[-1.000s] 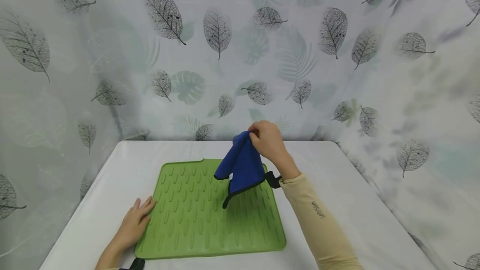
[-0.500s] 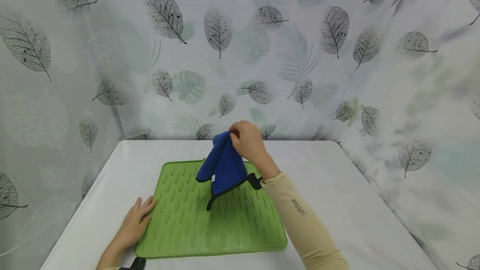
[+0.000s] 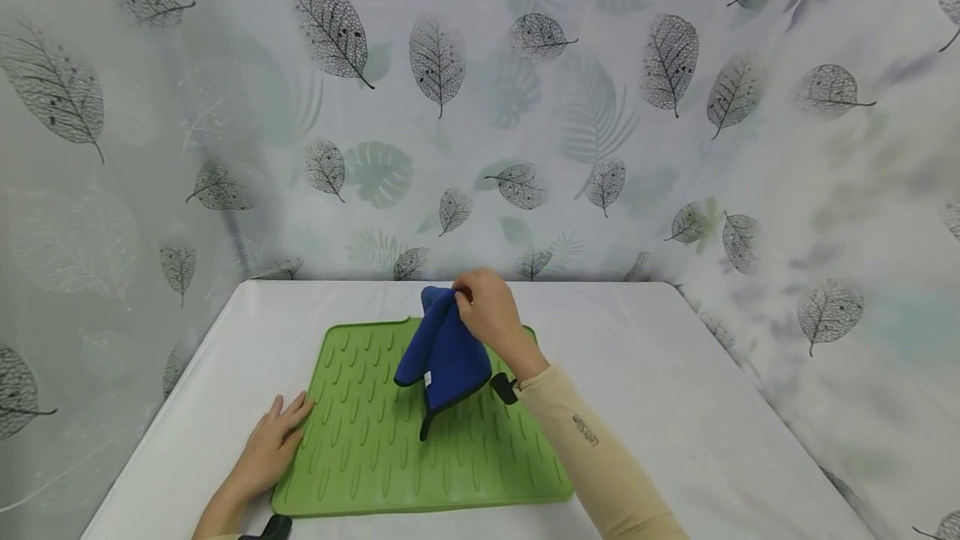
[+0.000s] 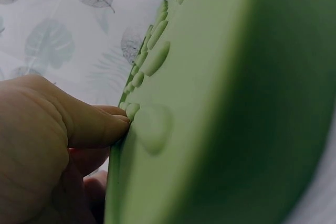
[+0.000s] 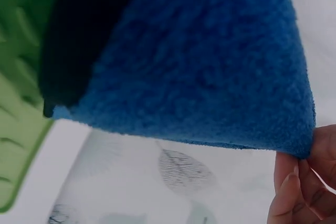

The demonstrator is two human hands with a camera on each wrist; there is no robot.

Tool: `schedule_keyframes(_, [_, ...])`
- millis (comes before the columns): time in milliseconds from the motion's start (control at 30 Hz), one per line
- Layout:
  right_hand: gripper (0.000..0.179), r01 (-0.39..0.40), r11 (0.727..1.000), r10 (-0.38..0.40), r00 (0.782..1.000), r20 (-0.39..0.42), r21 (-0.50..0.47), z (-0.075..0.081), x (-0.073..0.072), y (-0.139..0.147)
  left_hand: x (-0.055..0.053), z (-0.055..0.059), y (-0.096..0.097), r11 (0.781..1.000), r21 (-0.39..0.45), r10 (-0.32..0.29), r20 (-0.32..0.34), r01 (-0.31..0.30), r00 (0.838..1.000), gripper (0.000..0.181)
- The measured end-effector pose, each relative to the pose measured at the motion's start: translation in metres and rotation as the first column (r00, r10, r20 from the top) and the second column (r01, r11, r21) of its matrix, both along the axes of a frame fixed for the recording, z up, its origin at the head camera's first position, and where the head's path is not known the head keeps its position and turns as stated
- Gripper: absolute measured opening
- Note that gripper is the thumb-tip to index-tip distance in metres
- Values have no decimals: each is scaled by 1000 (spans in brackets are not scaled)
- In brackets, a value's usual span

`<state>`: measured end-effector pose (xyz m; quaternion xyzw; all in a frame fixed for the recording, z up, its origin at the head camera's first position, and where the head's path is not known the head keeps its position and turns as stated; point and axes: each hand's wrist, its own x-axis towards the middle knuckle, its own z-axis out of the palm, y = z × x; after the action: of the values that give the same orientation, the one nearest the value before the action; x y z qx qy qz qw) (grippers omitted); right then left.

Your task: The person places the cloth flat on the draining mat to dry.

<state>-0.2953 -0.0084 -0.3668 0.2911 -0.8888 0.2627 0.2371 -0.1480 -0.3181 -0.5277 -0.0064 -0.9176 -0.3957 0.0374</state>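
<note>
Right, a blue cloth (image 3: 453, 352) is held up by one corner at the centre of the frame, over the upper middle of the green mat (image 3: 375, 473). It is pinched at its top between the thumb and fingers of the right hand (image 3: 491, 311), a grip seen again at lower right in the right wrist view. From that grip the cloth is left to hang in loose folds, a small white tag (image 3: 427, 378) shown on its near side. Whether the mat is touched by the lowest, dark-edged tip cannot be told.

Over at lower left, the mat's left edge is touched by the left hand (image 3: 272, 444), its fingers spread and clenched round nothing; steadying seems to be the job given to it. The mat is laid flat on the white counter (image 3: 652, 382).

So, what is in hand? Bringing the cloth to the mat would be the best reading, with no wiping or spreading yet to be seen. For the next move, the cloth would need to be lowered and its folds settled, the pinch kept until contact is made. A bunched corner could be caught on the ridges if it were dragged too soon.
</note>
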Motion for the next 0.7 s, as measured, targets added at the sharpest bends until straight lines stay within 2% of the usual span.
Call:
schedule_keyframes(167, [8,10,1000,-11,999,45,25,-18,2,9,1,0,0,1000,-3,4,-8,-4,1000,47])
schedule_keyframes(467, [9,20,998,-24,997,69,64,-46,6,20,1,-1,-1,1000,-8,7,-6,-7,1000,47])
schedule_keyframes(700, [21,-10,983,-21,985,170,185,-65,12,29,1,0,0,1000,-5,3,-10,-3,1000,47])
